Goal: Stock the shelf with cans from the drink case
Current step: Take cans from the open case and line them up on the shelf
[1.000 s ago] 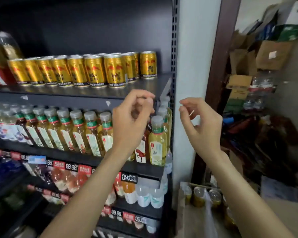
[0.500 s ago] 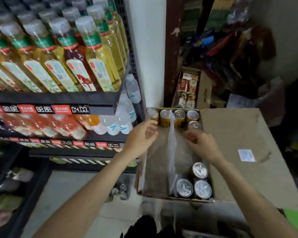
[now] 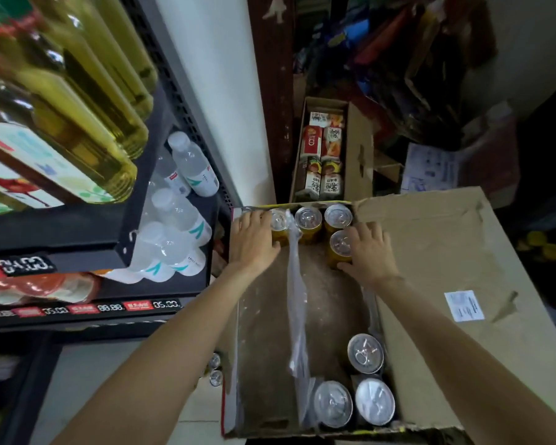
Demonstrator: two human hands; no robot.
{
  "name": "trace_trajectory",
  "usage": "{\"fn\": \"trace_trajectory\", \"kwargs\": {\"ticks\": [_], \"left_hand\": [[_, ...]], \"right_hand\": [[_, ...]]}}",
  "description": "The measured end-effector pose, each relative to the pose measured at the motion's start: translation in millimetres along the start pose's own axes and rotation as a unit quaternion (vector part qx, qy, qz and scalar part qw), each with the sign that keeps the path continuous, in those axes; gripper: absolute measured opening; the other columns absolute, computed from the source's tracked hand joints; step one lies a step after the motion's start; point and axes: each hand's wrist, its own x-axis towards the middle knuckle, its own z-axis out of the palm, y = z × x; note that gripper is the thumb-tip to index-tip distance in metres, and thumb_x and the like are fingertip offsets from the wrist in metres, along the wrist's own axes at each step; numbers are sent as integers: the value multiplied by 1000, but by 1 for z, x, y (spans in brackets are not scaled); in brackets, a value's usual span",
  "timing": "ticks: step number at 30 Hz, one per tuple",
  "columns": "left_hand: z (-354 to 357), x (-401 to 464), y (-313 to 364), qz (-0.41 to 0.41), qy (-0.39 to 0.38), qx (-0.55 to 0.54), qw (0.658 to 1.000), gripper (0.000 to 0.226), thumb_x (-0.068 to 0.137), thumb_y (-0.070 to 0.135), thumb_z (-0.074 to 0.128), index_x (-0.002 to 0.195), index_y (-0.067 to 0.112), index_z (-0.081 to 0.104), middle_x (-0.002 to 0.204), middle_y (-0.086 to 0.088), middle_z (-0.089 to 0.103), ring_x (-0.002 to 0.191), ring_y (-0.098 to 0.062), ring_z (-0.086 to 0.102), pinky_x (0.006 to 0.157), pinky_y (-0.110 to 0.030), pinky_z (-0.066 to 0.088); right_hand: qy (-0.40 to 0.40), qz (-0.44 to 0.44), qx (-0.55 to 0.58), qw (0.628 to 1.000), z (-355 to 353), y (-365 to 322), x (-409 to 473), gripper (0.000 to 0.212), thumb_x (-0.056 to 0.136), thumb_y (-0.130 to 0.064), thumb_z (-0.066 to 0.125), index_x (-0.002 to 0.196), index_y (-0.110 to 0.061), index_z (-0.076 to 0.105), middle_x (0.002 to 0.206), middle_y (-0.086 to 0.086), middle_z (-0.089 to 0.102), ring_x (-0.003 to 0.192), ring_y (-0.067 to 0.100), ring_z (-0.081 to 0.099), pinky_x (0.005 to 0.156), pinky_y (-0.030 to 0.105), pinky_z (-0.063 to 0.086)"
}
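My left hand (image 3: pixel 254 244) curls over a far-row gold can (image 3: pixel 278 224) in the open cardboard drink case (image 3: pixel 270 348), my right hand (image 3: pixel 371 252) grips another gold can (image 3: pixel 339 248).

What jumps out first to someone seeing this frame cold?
Two bare hands reaching into the far end of a nearly empty drink case: the left hand over a corner can, the right hand gripping a gold can. Three silver-topped cans sit in the near right corner. Large yellow bottles loom on the shelf at upper left.
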Motion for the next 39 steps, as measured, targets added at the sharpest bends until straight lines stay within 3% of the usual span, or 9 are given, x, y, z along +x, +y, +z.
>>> {"fn": "trace_trajectory", "kwargs": {"ticks": [7, 13, 19, 22, 26, 29, 33, 37, 39], "left_hand": [[28, 33, 3, -31, -16, 39, 999, 85, 78, 59, 61, 140, 10, 29, 137, -10, 46, 123, -26, 40, 101, -36, 30], [42, 38, 8, -66, 25, -1, 998, 76, 75, 56, 66, 131, 10, 40, 127, -10, 56, 116, -26, 44, 95, -35, 30], [11, 21, -5, -71, 73, -149, 984, 77, 55, 49, 84, 118, 19, 51, 115, 0, 61, 111, -22, 48, 95, -32, 30], [-26, -3, -13, -80, 99, -358, 925, 74, 49, 37, 89, 111, 22, 51, 106, 7, 59, 101, -14, 54, 87, -29, 44], [-85, -40, -17, -96, 0, -646, 757, 75, 45, 42, 86, 111, 33, 53, 117, 9, 56, 108, -11, 57, 88, -28, 50], [-122, -63, -10, -89, -17, -736, 671, 86, 39, 50, 89, 116, 27, 57, 115, 1, 61, 101, -8, 62, 78, -22, 51], [-159, -89, -4, -98, -30, -769, 631, 81, 43, 56, 85, 112, 21, 64, 101, 0, 72, 93, -14, 68, 72, -27, 55], [-194, -114, -2, -119, -14, -752, 648, 45, 72, 43, 62, 110, 19, 62, 85, 6, 74, 82, -9, 70, 67, -25, 57], [-211, -129, -1, -138, -7, -741, 657, 24, 85, 36, 50, 100, 22, 62, 78, 8, 74, 76, -8, 69, 68, -25, 57]], "right_hand": [[1, 30, -54, 998, 22, -4, 23, 75, 68, -51, 73, 121, -10, 42, 123, 10, 46, 112, 29, 42, 90, 35, 34], [67, 20, -39, 997, 34, -10, 28, 65, 59, -37, 83, 109, -9, 53, 106, 10, 60, 99, 30, 52, 79, 37, 41], [87, 82, 191, 974, 2, -16, 1, 69, 61, -35, 83, 119, -14, 51, 115, 8, 52, 101, 30, 52, 84, 38, 44], [95, 104, 421, 896, -30, -15, -18, 70, 58, -26, 87, 120, -19, 54, 112, 4, 49, 93, 15, 52, 82, 21, 42], [27, 73, 636, 768, -73, -24, -46, 70, 60, -23, 85, 124, -24, 56, 116, 0, 60, 101, 7, 59, 86, 29, 52], [16, 51, 688, 724, -99, -36, -62, 73, 57, -22, 85, 123, -28, 56, 114, -3, 61, 101, 10, 61, 80, 22, 51], [-18, 35, 736, 676, -122, -48, -76, 67, 51, -36, 81, 113, -25, 59, 112, 2, 68, 105, 19, 64, 91, 36, 52], [-77, -9, 758, 648, -147, -64, -87, 56, 60, -31, 79, 110, -12, 63, 108, 9, 71, 104, 26, 66, 94, 41, 50], [-99, -23, 779, 619, -159, -73, -92, 68, 53, -37, 83, 112, -10, 63, 106, 11, 71, 100, 26, 67, 88, 40, 54]]}}
